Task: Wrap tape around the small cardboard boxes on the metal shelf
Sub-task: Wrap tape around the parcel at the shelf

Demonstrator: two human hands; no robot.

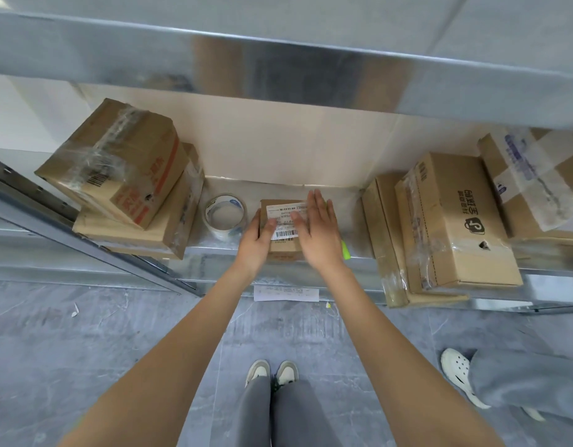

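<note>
A: Obs – small cardboard box (pixel 280 250) sits at front lip of metal shelf (pixel 211 253), between your hands. Your left hand (pixel 257 241) grips its left side, thumb over the label. Your right hand (pixel 320 230) lies flat, fingers straight, pressing the top

B: Handling?

A: Prob. light, stiff card, label face slick. Hold by opposite side walls, not the label. Tape roll (pixel 225 217) just left of your left hand, lying flat, untouched; green item by right wrist, can't ID
</note>
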